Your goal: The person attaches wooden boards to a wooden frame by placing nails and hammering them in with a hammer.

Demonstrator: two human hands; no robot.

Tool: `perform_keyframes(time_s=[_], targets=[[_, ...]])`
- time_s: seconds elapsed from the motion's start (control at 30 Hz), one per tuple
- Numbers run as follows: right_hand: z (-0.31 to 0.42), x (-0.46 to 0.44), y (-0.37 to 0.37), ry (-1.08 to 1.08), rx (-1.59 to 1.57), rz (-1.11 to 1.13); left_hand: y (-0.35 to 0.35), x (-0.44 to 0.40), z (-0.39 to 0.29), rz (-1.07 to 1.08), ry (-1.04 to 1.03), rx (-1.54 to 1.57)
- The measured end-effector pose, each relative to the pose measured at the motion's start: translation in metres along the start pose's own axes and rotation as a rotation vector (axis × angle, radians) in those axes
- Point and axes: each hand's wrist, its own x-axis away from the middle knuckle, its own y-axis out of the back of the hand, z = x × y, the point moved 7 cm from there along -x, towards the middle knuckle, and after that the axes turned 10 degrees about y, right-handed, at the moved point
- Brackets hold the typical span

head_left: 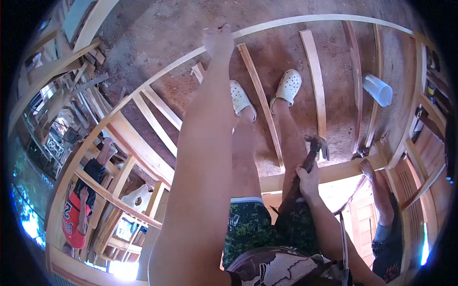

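Observation:
My left hand (220, 42) reaches far forward, its fingers closed around the long, thin wooden strip (296, 20) that curves across the top of the view. In my right hand (309, 182) is a hammer (313, 153), held by its handle with the claw head up, close to my right leg. Several wooden slats, one of them (314, 78) right of my feet, lie or stand between the strip and a wooden beam (334, 172). My feet wear white clogs (288, 86) on the brown ground.
A translucent plastic container (377, 89) lies at the right. One person in a red shirt (75, 219) is at the left. Another person in dark clothing (387, 248) is at the lower right. Scrap wood (90, 86) is piled at the left.

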Motion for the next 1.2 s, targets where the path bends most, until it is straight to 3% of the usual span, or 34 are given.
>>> perform_keyframes(time_s=[0.03, 0.1, 0.13, 0.2, 0.3, 0.53, 0.7, 0.9, 1.2], targets=[[-0.002, -0.001, -0.001, 0.015, 0.017, -0.007, 0.002, 0.001, -0.009, 0.005, 0.002, 0.000], [-0.007, -0.003, -0.003, 0.020, 0.031, -0.018, 0.006, 0.009, -0.017, 0.008, -0.060, -0.285], [-0.007, -0.002, -0.004, 0.031, 0.046, -0.024, 0.006, 0.011, -0.013, 0.015, -0.053, -0.288], [0.003, 0.000, -0.010, -0.006, -0.015, -0.034, -0.003, 0.010, -0.012, 0.037, -0.231, -0.282], [0.000, -0.003, -0.011, -0.027, -0.063, -0.023, -0.005, 0.020, -0.021, 0.068, -0.271, -0.371], [0.022, -0.007, -0.019, -0.068, -0.039, 0.000, -0.017, 0.017, 0.000, 0.127, -0.041, -0.158], [0.023, -0.007, -0.022, -0.084, -0.062, 0.032, -0.015, 0.017, -0.010, 0.173, -0.167, -0.252], [0.016, -0.012, -0.019, -0.007, -0.008, 0.046, -0.020, -0.012, 0.015, 0.299, -0.017, -0.248], [0.026, -0.012, -0.022, -0.016, 0.023, 0.040, -0.022, -0.010, 0.005, 0.232, -0.170, -0.406]])
